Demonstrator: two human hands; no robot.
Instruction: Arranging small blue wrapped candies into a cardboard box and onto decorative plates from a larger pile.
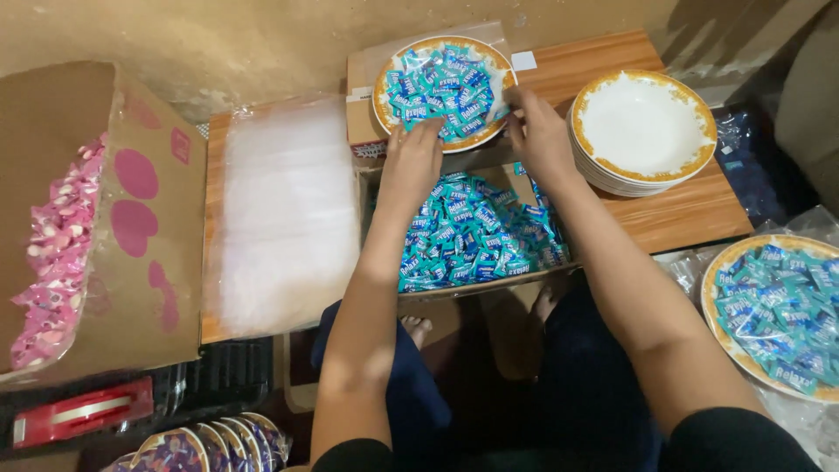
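Left hand (411, 157): palm down, fingers spread loosely on the near edge of the candy heap; whether it pinches any sweet I cannot tell.
Right hand (539, 131): fingers curled narrow at the right rim of the plate, seemingly pinching the clear plastic wrap there; what lies between the fingertips is hidden.
Filled plate (382, 92): white with a gold rim, piled with blue-and-teal wrapped candies (446, 79), resting on the raised flap of a cardboard box at the far edge of the wooden table (682, 214).
Clear plastic wrap (498, 39): lies under and around the plate, bunched at the right side.
Candy box (476, 232): just below both hands, open and full of the same blue candies.
Empty plates (642, 127): a stack at the right end of the table, near the right hand.
Plastic sheets (284, 201): a pile on the left part of the table.
Second filled plate (773, 306): off the table's right edge, already wrapped.
Pink candies (57, 253): in a box at far left.
Tape dispenser (83, 411): red, at the lower left.
Doing it well: in my judgement, press the heap flat with the left hand while the right draws the wrap taut, so no candy slides off the rim.
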